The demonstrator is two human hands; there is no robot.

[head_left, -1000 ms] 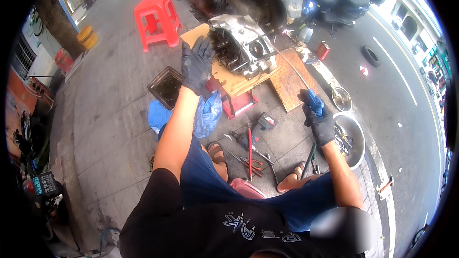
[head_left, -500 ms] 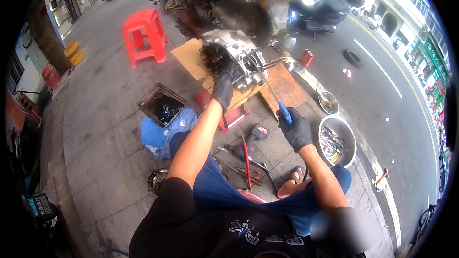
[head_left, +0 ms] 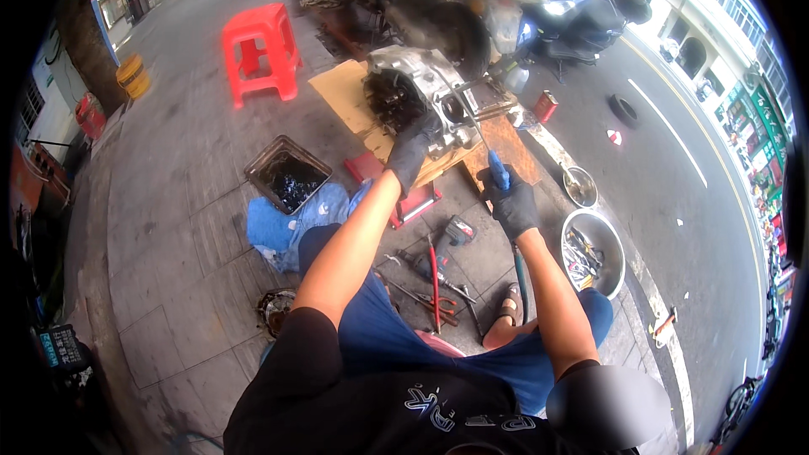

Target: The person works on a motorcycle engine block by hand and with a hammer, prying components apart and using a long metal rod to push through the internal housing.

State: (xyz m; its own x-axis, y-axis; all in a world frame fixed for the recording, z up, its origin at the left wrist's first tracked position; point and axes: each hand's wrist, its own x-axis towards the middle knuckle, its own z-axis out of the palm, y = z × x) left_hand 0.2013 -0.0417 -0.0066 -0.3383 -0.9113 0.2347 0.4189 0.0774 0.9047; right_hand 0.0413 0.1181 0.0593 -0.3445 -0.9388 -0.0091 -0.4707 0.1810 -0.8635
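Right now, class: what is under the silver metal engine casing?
Flat tan cardboard shows beneath the casing, jutting past its left side. Whatever lies directly underneath is covered; the black-gloved left hand hides some cardboard nearby.

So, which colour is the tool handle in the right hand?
The tool handle is blue, clearest in the head view.

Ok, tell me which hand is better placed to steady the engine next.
Probably the left hand: it is at the near edge of the engine, while the right hand grips the blue-handled tool.

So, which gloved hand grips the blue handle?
The right hand, closed around the blue handle; the left hand is at the metal casing instead.
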